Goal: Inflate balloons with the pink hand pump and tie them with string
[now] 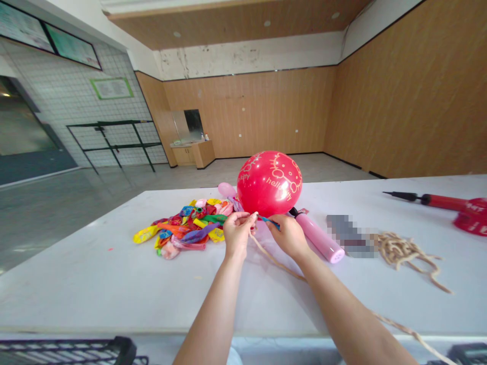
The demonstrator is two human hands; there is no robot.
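A round red balloon (270, 183) with yellow "hello kitty" print sits just beyond my two hands. My left hand (240, 230) is closed in a pinch near the balloon's underside, and a beige rope (276, 261) hangs from its fingers. The balloon's neck is hidden by my fingers. My right hand (288, 235) is closed around a slim blue tool (269, 221), its narrow end pointing at my left fingertips. What kind of tool it is, I cannot make out. The rope passes under my right forearm toward the table's front edge.
Left of my hands lies a pile of uninflated balloons (186, 230) in many colours. A pink balloon pump (319, 237) rests to the right, then a blurred patch and a rope bundle (403, 251). At far right is a red and black pump (443, 201) on the white table (114, 289).
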